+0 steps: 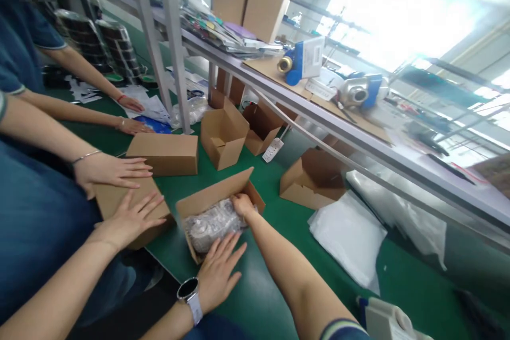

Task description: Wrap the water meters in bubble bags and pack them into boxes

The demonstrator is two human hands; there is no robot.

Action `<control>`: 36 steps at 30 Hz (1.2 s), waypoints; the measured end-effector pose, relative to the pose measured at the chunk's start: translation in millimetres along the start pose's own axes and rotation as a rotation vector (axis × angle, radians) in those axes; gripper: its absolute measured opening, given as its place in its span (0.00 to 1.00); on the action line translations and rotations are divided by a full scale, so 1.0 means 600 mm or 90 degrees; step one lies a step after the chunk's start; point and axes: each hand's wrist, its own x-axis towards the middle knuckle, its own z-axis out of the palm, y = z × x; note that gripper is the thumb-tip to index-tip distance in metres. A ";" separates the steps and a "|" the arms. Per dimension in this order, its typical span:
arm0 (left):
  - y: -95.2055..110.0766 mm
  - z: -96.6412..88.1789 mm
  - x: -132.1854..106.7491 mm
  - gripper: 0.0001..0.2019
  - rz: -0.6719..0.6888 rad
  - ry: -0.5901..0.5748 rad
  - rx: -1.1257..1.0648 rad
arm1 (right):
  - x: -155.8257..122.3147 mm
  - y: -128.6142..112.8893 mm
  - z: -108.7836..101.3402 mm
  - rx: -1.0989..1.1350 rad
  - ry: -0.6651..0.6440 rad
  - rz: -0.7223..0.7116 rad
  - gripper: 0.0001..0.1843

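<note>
An open cardboard box [217, 188] sits in front of me on the green table, with a bubble-wrapped item [211, 224] lying inside it. My left hand [222, 267], wearing a watch, rests at the box's near side with its fingers spread, close against the wrap. Inside the box's right end, my right hand [244, 208] is closed with its fingers curled at the end of the bubble wrap. The item's shape is hidden by the wrapping.
A co-worker's hands [115, 172] lie on a closed cardboard box [147, 187] at left. Another closed box [163, 154] stands behind. Open boxes [223, 138] line the back. White bags [348, 236] lie right, below a shelf edge [319, 117]. Another person's hand [133, 126] touches papers.
</note>
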 end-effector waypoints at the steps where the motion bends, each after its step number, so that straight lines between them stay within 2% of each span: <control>1: -0.007 0.008 0.017 0.31 -0.029 0.007 0.032 | 0.004 -0.011 -0.007 -0.025 -0.007 -0.014 0.15; 3: -0.027 0.017 0.054 0.29 -0.088 0.025 0.091 | 0.009 -0.026 -0.044 -0.080 0.007 -0.039 0.15; 6: -0.066 0.018 0.113 0.26 -0.149 0.044 0.162 | 0.009 -0.016 -0.149 -0.167 0.131 -0.006 0.19; 8: -0.092 0.014 0.152 0.25 -0.167 0.050 0.200 | 0.008 0.015 -0.232 -0.228 0.218 0.065 0.24; 10: -0.112 0.008 0.186 0.24 -0.183 0.053 0.225 | 0.005 0.059 -0.305 -0.275 0.248 0.134 0.32; 12: -0.116 0.001 0.209 0.23 -0.197 0.070 0.229 | -0.002 0.102 -0.353 -0.304 0.230 0.167 0.36; 13: -0.109 -0.001 0.217 0.23 -0.192 0.087 0.223 | -0.008 0.121 -0.365 -0.315 0.213 0.167 0.34; 15: -0.080 0.004 0.225 0.22 -0.127 0.115 0.187 | -0.030 0.147 -0.367 -0.330 0.181 0.144 0.25; 16: -0.058 0.012 0.228 0.21 -0.060 0.106 0.154 | -0.045 0.154 -0.359 -0.333 0.164 0.124 0.21; 19: 0.018 0.059 0.233 0.17 0.161 -0.028 0.038 | -0.100 0.151 -0.322 -0.331 0.106 0.054 0.13; 21: 0.055 0.100 0.238 0.18 0.216 -0.103 -0.007 | -0.147 0.138 -0.307 -0.324 0.068 0.009 0.18; 23: 0.068 0.134 0.244 0.21 0.177 -0.103 -0.024 | -0.213 0.130 -0.315 -0.323 0.073 -0.030 0.27; 25: 0.062 0.155 0.251 0.24 0.101 -0.069 -0.037 | -0.305 0.138 -0.343 -0.352 0.162 -0.034 0.35; 26: 0.058 0.160 0.255 0.24 0.068 -0.055 -0.044 | -0.358 0.150 -0.363 -0.382 0.244 -0.008 0.36; 28: 0.062 0.166 0.262 0.23 0.042 -0.040 -0.061 | -0.470 0.190 -0.406 -0.452 0.434 0.115 0.39; 29: 0.076 0.170 0.266 0.22 0.059 -0.046 -0.076 | -0.523 0.216 -0.426 -0.474 0.540 0.193 0.43; 30: 0.100 0.177 0.273 0.21 0.095 -0.062 -0.092 | -0.570 0.243 -0.444 -0.485 0.625 0.268 0.48; 32: 0.171 0.204 0.294 0.20 0.200 -0.118 -0.115 | -0.638 0.293 -0.469 -0.484 0.697 0.368 0.52; 34: 0.256 0.249 0.329 0.20 0.303 -0.175 -0.089 | -0.670 0.328 -0.476 -0.486 0.695 0.418 0.49; 36: 0.327 0.303 0.377 0.21 0.358 -0.195 -0.021 | -0.677 0.343 -0.469 -0.496 0.670 0.421 0.43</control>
